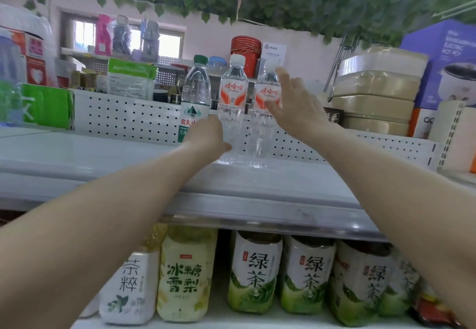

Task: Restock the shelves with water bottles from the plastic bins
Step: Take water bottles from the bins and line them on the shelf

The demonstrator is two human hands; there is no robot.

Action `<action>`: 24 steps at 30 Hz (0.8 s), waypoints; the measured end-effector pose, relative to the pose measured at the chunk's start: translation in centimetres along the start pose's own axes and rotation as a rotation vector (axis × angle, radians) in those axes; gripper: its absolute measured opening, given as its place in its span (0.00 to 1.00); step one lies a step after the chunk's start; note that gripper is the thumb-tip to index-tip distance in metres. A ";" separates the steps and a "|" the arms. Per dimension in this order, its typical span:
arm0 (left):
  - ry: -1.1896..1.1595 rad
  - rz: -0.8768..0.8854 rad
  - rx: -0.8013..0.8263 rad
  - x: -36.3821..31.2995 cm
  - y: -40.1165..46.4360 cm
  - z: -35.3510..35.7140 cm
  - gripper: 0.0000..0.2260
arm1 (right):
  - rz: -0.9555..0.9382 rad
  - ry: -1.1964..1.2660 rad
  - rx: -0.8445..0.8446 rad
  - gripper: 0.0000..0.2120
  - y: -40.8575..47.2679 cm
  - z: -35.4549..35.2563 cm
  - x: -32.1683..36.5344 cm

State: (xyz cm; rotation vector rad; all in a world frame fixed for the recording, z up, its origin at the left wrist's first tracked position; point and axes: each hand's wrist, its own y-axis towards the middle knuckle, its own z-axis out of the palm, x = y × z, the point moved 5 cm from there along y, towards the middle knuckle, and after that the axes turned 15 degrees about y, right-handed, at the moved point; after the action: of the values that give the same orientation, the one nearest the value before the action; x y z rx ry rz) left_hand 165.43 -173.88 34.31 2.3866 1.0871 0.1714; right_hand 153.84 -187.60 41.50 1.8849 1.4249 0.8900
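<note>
Left of the left hand [207,133] the top shelf [90,153] lies bare. Three water bottles [233,102] and the pegboard wall [123,117] block behind; stacked boxes [376,89] stand right of the right hand [293,104].

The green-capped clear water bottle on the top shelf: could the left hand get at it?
Probably yes. The left hand is beside the green-capped clear water bottle, with nothing between them.

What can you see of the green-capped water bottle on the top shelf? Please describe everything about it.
The green-capped water bottle is clear plastic with a ribbed upper body and a white and green label printed with a mountain emblem and red characters. It stands upright on the top shelf, leftmost in a row of three bottles. The left hand covers its lower right part; whether the hand touches it is unclear.
</note>
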 end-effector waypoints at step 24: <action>-0.061 0.711 -0.069 -40.4 -34.8 11.4 0.27 | 0.053 -0.324 0.390 0.26 -51.4 -20.9 -23.7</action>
State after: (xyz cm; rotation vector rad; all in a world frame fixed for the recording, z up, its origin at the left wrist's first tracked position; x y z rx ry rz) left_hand 118.52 -188.86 10.91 2.5907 0.1615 0.3657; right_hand 103.54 -196.91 9.44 2.2376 1.4221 0.3168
